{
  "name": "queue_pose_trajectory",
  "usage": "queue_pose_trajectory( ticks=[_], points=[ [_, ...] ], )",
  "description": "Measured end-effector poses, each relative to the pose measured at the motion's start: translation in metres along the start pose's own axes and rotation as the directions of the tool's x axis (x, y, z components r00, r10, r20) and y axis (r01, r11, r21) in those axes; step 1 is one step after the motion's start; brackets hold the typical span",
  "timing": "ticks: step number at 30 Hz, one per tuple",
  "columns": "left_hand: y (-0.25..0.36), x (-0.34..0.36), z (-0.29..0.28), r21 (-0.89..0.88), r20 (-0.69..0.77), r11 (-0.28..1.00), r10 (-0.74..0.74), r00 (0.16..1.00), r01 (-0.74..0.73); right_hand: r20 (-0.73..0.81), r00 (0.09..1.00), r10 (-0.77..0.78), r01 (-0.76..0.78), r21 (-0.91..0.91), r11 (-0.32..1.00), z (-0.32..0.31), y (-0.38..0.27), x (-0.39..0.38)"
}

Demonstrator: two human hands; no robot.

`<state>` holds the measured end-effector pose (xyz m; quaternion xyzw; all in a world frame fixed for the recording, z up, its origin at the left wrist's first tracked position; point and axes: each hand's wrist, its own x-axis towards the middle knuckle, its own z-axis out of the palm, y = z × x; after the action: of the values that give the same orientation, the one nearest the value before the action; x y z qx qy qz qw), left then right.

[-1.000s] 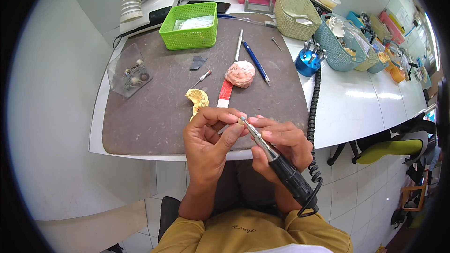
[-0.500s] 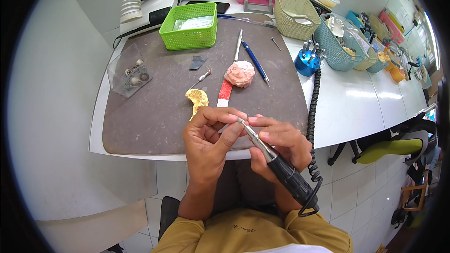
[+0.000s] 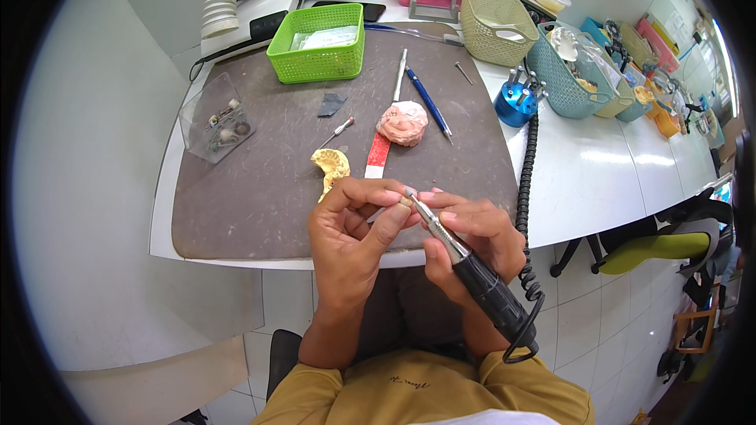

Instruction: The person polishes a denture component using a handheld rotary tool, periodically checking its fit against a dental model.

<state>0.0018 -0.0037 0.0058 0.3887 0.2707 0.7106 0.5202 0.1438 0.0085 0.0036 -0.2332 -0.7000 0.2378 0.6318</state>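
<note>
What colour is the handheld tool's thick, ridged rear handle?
The thick rear handle is black, in the head view.

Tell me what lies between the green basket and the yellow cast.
In the head view, a dark grey scrap and a slim tool lie between basket and cast.

Mustard shirt (image 3: 362, 405) here, short sleeves (image 3: 307, 390), with dark script (image 3: 410, 382) across it! Dark trousers (image 3: 405, 315) show beyond, left hand (image 3: 348, 228) and right hand (image 3: 487, 238) bare.

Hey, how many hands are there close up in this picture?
2: the left hand, pinching what looks like a small pale piece, and the right hand, holding the black-and-silver handpiece. Some fingers are partly hidden.
</note>
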Motion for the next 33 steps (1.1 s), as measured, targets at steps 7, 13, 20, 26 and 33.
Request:
queue_pose_trajectory(
  ticks=[7, 13, 20, 26, 33],
  points=[
    [-0.0016, 0.0008, -0.0008, -0.016, 0.019, 1.000, 0.010, 1.000, -0.010, 0.027, 0.999, -0.037, 0.037, -0.004, 0.999, -0.0005, 0.0009, 0.0007],
    [-0.0009, 0.0005, -0.0003, -0.021, 0.009, 1.000, 0.003, 1.000, -0.002, 0.011, 1.000, -0.015, 0.015, -0.009, 1.000, -0.0004, -0.0008, 0.0009],
    [-0.0013, 0.0005, -0.0009, -0.024, 0.005, 1.000, 0.000, 1.000, 0.000, -0.020, 1.000, -0.009, 0.009, 0.017, 1.000, 0.0011, -0.0005, 0.0021],
    [-0.0010, 0.0007, -0.0019, -0.034, 0.018, 0.999, 0.000, 1.000, 0.001, 0.042, 0.998, -0.038, 0.038, 0.003, 0.999, -0.0011, 0.0000, 0.0014],
    [-0.0017, 0.0008, -0.0015, -0.046, 0.011, 0.999, -0.004, 1.000, 0.005, 0.028, 0.999, -0.042, 0.042, 0.018, 0.999, -0.0006, 0.0010, 0.0001]
  ],
)
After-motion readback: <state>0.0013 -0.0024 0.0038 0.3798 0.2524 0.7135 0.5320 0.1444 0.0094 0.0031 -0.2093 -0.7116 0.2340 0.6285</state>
